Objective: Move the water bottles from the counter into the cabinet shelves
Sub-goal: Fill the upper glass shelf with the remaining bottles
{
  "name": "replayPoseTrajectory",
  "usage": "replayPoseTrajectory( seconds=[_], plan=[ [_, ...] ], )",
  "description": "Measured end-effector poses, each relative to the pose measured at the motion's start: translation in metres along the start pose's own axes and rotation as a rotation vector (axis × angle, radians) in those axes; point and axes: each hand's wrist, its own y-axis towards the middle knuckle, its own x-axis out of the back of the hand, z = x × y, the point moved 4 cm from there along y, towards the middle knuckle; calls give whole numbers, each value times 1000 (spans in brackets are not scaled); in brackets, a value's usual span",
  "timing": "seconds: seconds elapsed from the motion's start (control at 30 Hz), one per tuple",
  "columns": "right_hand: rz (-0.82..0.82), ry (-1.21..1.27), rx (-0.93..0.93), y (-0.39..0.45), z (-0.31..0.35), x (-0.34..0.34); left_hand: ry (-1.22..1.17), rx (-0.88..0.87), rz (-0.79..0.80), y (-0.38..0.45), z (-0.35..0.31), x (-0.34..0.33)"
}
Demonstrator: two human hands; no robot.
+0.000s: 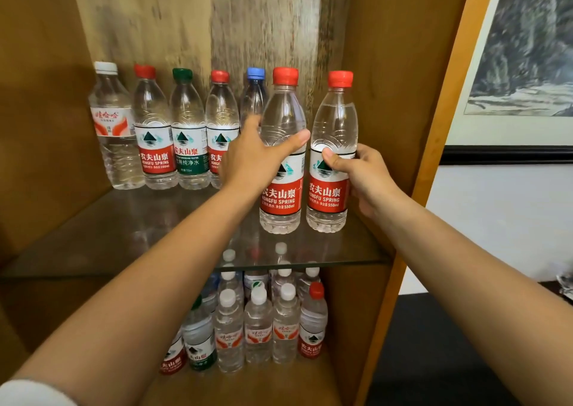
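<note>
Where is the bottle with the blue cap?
The blue-capped bottle stands at the back of the glass shelf, right of the middle, behind the left hand, between two red-capped bottles.

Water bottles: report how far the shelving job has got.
Done: five bottles line the back of the glass shelf, with more on the lower shelf. In hand: the left hand and right hand each hold a red-capped bottle on the glass. Left: unknown; the counter is out of view.
</note>
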Motion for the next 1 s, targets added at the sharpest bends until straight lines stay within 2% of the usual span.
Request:
replayPoseTrajectory(
  seconds=[0.2, 0.33, 0.47, 0.57, 0.67, 1.0],
  plan=[
    [1, -31, 20, 0, -2, -1, 30, -6, 16, -2, 2, -1],
    [15, -113, 73, -7, -3, 1, 126, 8, 176, -6, 12, -3],
    [68, -557, 117, -13, -12, 4, 204, 71, 296, -15, 35, -9],
    [24, -765, 114, -9, -18, 5, 173, 44, 265, -12, 41, -15],
    [-6, -781, 75, 2, -20, 0, 182, 14, 211, -2, 42, -24],
    [-135, -765, -42, 54, -35, -17, 302, 83, 61, 42, 54, -63]
  ],
)
